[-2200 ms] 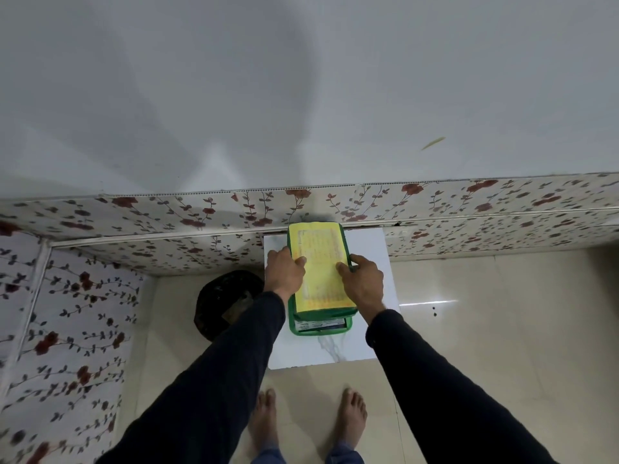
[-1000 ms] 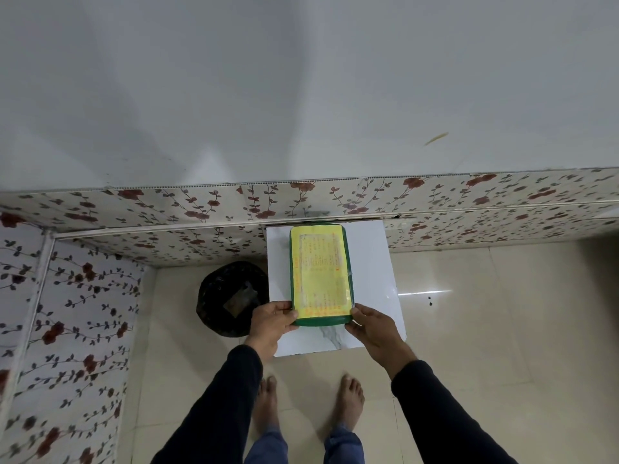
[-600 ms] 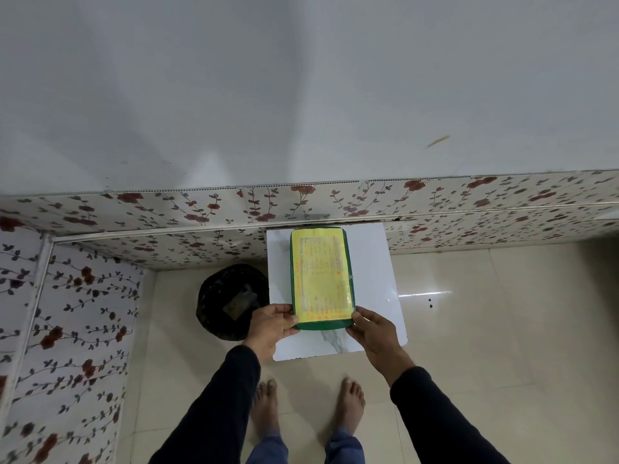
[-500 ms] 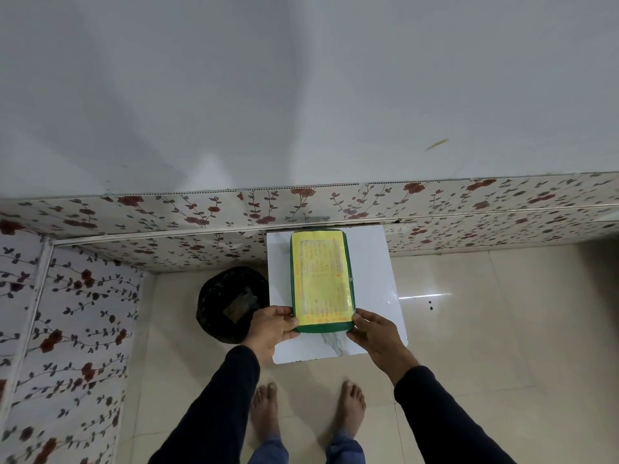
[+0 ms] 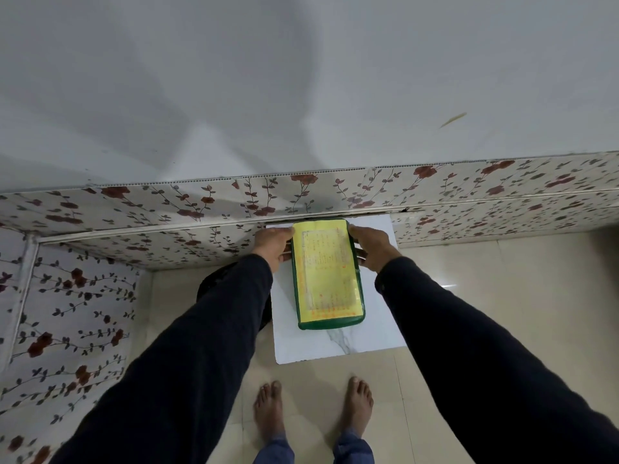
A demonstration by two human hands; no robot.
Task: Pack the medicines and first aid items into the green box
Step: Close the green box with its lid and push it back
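— Where's the box?

— The green box (image 5: 329, 276) lies shut on the white bench (image 5: 335, 343), its lid covered by a yellow printed label (image 5: 325, 269). Its long sides run from the bench's far edge toward the near edge, and its far end sits right at the far edge, against the flowered wall (image 5: 201, 209).

— And the hands?

— Both are at the box's far end. The left hand (image 5: 275, 244) clasps the far left side, thumb at the lid's edge. The right hand (image 5: 370, 246) clasps the far right side the same way. The fingers are curled against the box's sides, so both grip it.

— Anything else on the bench?

— Only the box. A strip of bare marbled top shows at the near edge.

— Around it?

— A dark round object (image 5: 207, 286) on the floor (image 5: 502, 296) off the left edge, mostly hidden behind the left sleeve (image 5: 201, 346). Bare feet (image 5: 269, 410) stand on the tiles just short of the near edge.
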